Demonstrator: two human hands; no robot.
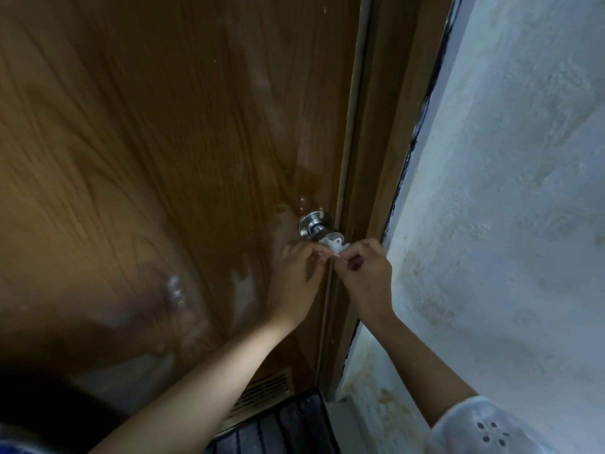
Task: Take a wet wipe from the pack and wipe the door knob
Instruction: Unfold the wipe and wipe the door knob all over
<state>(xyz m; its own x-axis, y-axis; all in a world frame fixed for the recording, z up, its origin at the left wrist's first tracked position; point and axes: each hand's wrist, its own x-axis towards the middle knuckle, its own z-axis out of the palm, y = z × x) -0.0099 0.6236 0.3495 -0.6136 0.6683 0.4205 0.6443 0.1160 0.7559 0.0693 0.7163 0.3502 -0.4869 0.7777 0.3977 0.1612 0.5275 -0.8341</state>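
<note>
A round silver door knob [315, 225] sticks out of a brown wooden door [163, 158] near its right edge. A white wet wipe [333, 246] is wrapped over the front of the knob, hiding most of the ball. My left hand [299, 280] pinches the wipe's left end. My right hand [368, 276] pinches its right end, fingers curled tight. Both hands sit just below and in front of the knob. The wipe pack is not in view.
The door frame [370, 191] runs along the door's right side, with a rough pale wall [507, 224] beyond it. A vent grille [262, 393] is set low in the door. A dark striped mat [288, 427] lies on the floor below.
</note>
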